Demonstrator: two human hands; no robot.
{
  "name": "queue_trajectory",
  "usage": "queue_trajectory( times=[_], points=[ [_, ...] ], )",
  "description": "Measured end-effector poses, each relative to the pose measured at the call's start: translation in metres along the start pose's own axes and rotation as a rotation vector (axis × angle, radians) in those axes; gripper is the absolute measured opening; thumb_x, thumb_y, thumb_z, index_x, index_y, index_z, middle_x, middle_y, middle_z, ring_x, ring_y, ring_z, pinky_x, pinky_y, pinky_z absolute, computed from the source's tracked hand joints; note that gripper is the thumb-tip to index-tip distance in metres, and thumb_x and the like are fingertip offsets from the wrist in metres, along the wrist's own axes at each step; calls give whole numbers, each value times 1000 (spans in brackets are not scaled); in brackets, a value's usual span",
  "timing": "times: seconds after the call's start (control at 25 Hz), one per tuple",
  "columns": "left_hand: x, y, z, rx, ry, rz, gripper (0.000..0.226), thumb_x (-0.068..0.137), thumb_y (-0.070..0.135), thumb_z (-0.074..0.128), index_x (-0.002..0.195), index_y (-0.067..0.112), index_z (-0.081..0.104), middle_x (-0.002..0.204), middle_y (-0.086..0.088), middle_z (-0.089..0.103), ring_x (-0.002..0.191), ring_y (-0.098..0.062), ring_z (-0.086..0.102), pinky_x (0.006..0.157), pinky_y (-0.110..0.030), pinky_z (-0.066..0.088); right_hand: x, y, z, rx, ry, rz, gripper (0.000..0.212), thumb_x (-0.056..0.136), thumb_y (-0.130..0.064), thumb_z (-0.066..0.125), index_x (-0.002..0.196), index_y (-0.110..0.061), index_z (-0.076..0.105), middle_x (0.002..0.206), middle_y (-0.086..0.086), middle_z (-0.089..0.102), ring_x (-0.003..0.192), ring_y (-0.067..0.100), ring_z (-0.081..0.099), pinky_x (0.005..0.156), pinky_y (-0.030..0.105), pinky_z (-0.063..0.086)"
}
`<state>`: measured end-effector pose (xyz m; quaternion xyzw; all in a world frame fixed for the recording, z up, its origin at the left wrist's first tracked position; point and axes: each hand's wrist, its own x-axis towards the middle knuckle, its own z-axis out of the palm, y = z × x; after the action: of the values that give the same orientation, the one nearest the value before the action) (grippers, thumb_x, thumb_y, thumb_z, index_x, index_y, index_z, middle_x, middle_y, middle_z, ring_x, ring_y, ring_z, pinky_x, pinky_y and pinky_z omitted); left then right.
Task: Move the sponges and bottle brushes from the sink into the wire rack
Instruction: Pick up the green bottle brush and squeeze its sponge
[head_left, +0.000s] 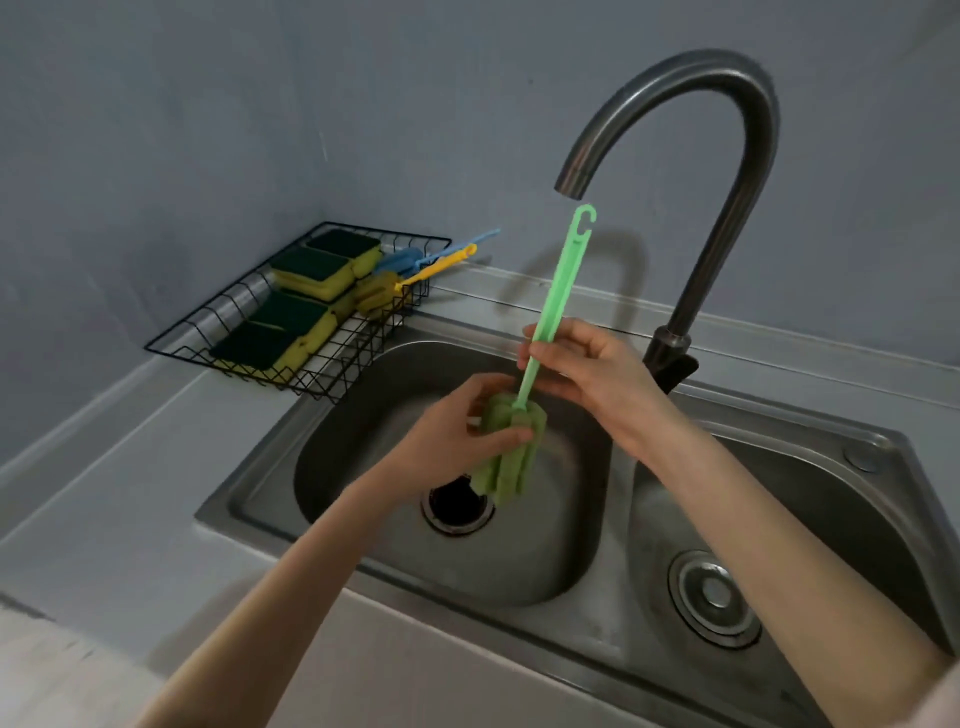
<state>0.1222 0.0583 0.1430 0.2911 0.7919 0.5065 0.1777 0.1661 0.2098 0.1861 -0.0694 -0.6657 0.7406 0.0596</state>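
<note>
Green bottle brush, held upright over the left basin of the steel double sink, hook end up, just below the spout of the gooseneck faucet. Left hand wrapped around the green foam head, thumb pressed across its front, closed on the sponge part directly above the open drain. Right hand pinched on the lower stretch of the thin handle, fingertips closed on the plastic just above the foam. Both hands clamped on the same brush, one above the other, arms reaching in from the near edge of the sink.

Black wire rack on the countertop at the far left corner, against the wall and just beside the left rim of the sink. Inside it, yellow sponges with dark green scouring tops, several stacked and overlapping along the rack from near end to far end. At the rack's far right corner, a yellow bottle brush and a blue bottle brush, heads inside, handles sticking out over the right-hand wire edge toward the sink's back ledge.

Right basin with a strainer seated in its drain.
</note>
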Motion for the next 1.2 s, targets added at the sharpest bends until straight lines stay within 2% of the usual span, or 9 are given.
queue_trajectory(
  times=[0.12,0.28,0.36,0.52,0.6,0.72,0.8,0.92,1.2],
  points=[
    [-4,-9,-36,68,20,-29,56,75,21,69,123,30,42,114,0,55,104,-16,56,94,-34,48,18,-6,30,8,23,-20,15,88,-3,53,89,-16,61,83,1,67,69,1,68,67,15,58],
    [2,-22,-93,283,101,18,56,75,21,68,124,26,43,114,1,37,105,-13,42,91,-23,34,40,-18,62,64,114,-84,13,91,-12,50,88,-17,61,84,-1,67,77,4,65,67,15,57],
    [9,-30,-122,325,124,21,55,76,21,68,125,27,43,113,0,34,109,-17,40,93,-23,30,54,-23,72,66,163,-116,14,91,-17,50,89,-21,63,86,-5,67,81,3,64,68,15,54],
    [37,-49,-171,492,196,63,59,76,26,67,129,29,40,129,-7,45,122,-26,39,106,-45,33,85,-26,90,-6,276,-148,12,89,-21,54,88,-24,65,80,-8,58,77,4,54,66,17,46],
    [56,-58,-186,493,202,67,60,77,24,67,129,21,38,133,-8,49,122,-26,45,105,-47,38,100,-23,100,26,311,-151,11,89,-18,55,86,-21,65,76,-6,56,72,4,53,63,15,47],
    [84,-72,-197,425,170,54,50,78,16,65,120,12,39,129,-11,52,116,-24,50,96,-35,40,123,-16,112,40,356,-144,11,89,-14,56,82,-17,64,72,-5,57,66,4,57,63,14,51],
    [102,-83,-200,420,134,66,47,79,15,64,120,11,41,129,-12,51,115,-23,49,93,-32,39,138,-8,114,21,393,-130,10,89,-14,55,89,-10,64,73,-4,58,66,4,57,67,16,53],
    [126,-104,-203,454,84,66,48,81,16,61,124,11,41,132,-12,44,118,-24,46,97,-34,38,160,6,111,5,448,-78,16,90,-14,54,99,-4,62,74,-1,58,66,5,56,68,16,55],
    [150,-139,-194,509,-24,4,42,85,15,54,126,11,42,132,-10,46,119,-25,47,99,-37,40,184,50,94,-57,511,92,15,90,-13,53,95,-3,64,75,1,60,67,10,58,61,10,53]
  ],
)
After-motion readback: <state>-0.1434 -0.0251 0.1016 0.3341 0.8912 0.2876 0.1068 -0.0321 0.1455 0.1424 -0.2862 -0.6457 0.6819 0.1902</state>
